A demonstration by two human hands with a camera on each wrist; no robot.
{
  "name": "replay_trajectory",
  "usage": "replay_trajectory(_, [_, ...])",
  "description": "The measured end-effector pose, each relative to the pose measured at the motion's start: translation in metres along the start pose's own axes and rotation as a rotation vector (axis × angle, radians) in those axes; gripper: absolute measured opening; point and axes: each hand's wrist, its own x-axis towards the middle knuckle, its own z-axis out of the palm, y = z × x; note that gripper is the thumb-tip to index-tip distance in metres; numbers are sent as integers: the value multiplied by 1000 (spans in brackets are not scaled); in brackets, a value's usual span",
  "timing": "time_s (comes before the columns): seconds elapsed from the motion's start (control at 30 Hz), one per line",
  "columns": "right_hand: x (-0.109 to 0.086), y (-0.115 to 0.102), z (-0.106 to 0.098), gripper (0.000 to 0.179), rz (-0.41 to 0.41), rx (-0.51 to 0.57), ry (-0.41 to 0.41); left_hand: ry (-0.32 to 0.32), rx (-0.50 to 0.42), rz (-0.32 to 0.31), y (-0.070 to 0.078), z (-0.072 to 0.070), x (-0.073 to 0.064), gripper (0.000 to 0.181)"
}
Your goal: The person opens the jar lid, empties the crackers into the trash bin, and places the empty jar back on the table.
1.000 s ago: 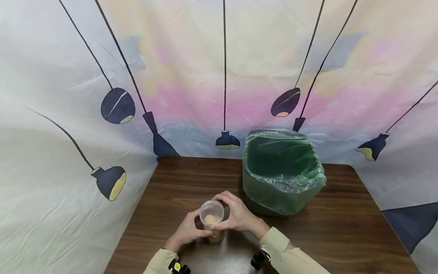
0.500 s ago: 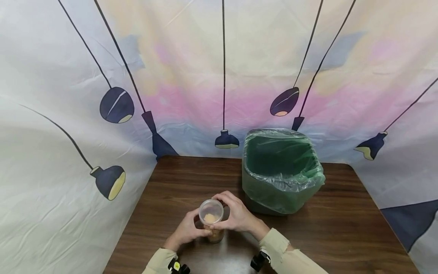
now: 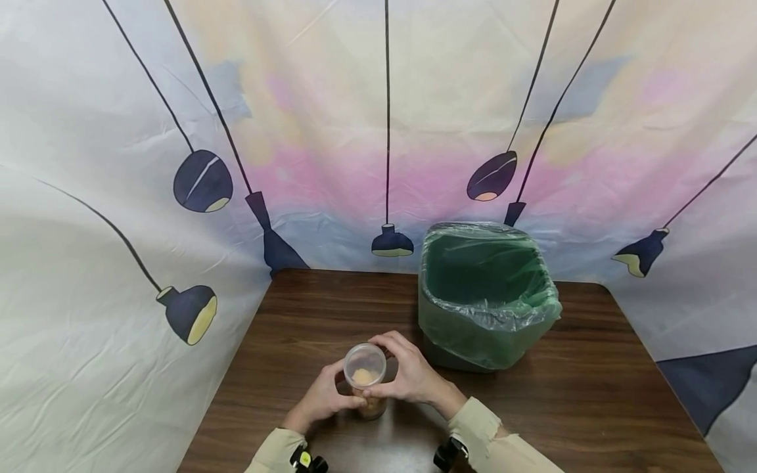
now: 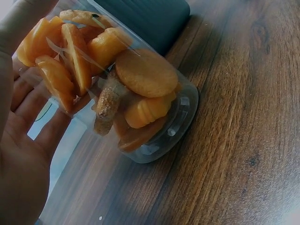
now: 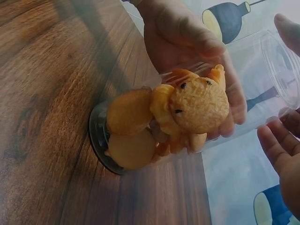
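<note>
A clear plastic jar [image 3: 365, 360] stands upright near the front of the brown table. Golden biscuits [image 5: 199, 105] fill its lower part, some round and flat, one speckled with dark bits. My left hand [image 3: 322, 397] grips the jar's body from the left, its palm and fingers around the side. From the right, my right hand [image 3: 409, 376] holds the jar at its round top, thumb in front and fingers at the far side. In the right wrist view the right fingers [image 5: 283, 145] curve in at the clear ring-shaped top. The base is on the wood.
A bin [image 3: 491, 335] lined with a green plastic bag stands behind the right hand, close to it. The wooden table [image 3: 331, 309] ends at a cloth backdrop [image 3: 331, 131] printed with hanging lamps. Both wrists wear small black devices.
</note>
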Motion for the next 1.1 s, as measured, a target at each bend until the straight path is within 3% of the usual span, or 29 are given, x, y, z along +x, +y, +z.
replay_trajectory(0.7, [-9,-3,-1,70,15,55,31,9,-18,6,1,1,-1,71])
replay_trajectory(0.93, [-12,-3,-1,68,-3,76,54,2,-18,-24,-1,1,-1,70])
replay_trajectory(1.1, [-11,-15,-7,68,-16,85,84,8,-21,-22,-2,1,-1,71])
